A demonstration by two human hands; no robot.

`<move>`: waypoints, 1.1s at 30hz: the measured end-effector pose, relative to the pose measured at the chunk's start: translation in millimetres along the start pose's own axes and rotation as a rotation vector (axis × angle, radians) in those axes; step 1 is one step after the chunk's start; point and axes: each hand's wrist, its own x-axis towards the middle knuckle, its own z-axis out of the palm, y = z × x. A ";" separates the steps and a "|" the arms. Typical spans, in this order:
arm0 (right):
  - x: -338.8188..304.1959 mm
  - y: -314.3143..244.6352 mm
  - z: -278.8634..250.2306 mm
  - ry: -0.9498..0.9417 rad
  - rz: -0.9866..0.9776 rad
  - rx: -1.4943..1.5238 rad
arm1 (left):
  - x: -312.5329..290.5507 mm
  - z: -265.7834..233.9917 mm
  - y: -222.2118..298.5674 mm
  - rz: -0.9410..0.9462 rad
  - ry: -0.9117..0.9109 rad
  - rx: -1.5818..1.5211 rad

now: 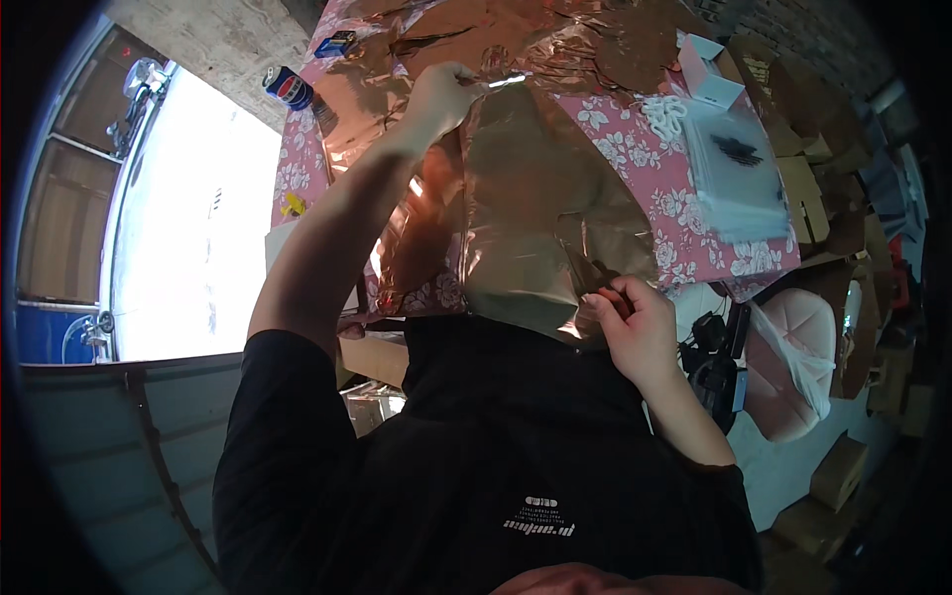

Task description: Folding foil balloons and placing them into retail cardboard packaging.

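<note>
A large copper-coloured foil sheet (526,198) stretches from the middle of the table toward my body, its near edge hanging against my dark shirt. My left hand (443,99) is closed at the sheet's far left corner, beside a bright glint; its fingertips are partly hidden. At the near right edge, my right hand (635,322) pinches the foil between thumb and fingers. A dark reddish patch shows by those fingers, and I cannot make out whether it is a fold or a separate thing.
More crumpled foil (615,45) covers the far table. Its pink flowered cloth (679,213) carries a blue can (288,89), a white box (711,71), white cord (664,117) and clear plastic bags (739,188). A pink padded seat (798,347) and cardboard boxes (838,471) stand right.
</note>
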 end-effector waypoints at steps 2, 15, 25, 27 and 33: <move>3.2 1.6 -0.3 0.002 -0.005 -0.040 | 4.1 5.5 3.8 -0.052 -0.023 0.060; 13.7 4.7 0.2 0.027 0.030 -0.076 | 11.4 18.1 9.7 -0.056 -0.022 0.218; 15.9 9.1 -2.4 0.005 0.065 -0.137 | 6.9 24.2 8.3 -0.075 -0.023 0.225; 16.0 10.6 -2.6 0.005 0.055 -0.144 | 6.9 26.6 5.3 -0.048 -0.009 0.213; 16.7 14.9 -2.3 0.021 0.040 -0.163 | 6.4 28.0 10.1 -0.039 -0.008 0.235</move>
